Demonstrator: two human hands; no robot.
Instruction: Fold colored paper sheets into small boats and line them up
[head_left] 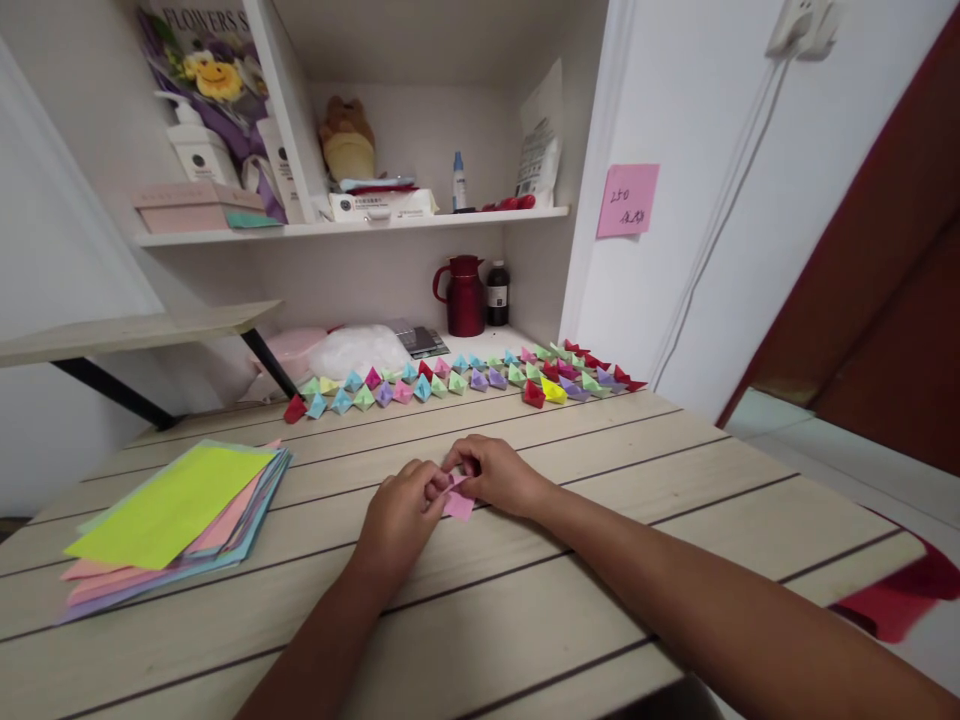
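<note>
A small pink folded paper (458,504) lies on the wooden table (525,600) between both hands. My left hand (401,512) pinches its left side with curled fingers. My right hand (496,473) presses and pinches its upper right part, fingers closed on it. Most of the paper is hidden under the fingers. Behind the hands runs a row of several small folded paper boats (465,380) in red, blue, green, purple and pink.
A stack of coloured paper sheets (176,520), yellow on top, lies at the left. A red jug (463,294) and dark bottle (497,292) stand at the back under a white shelf (352,228). Red paper (900,600) lies at the right edge.
</note>
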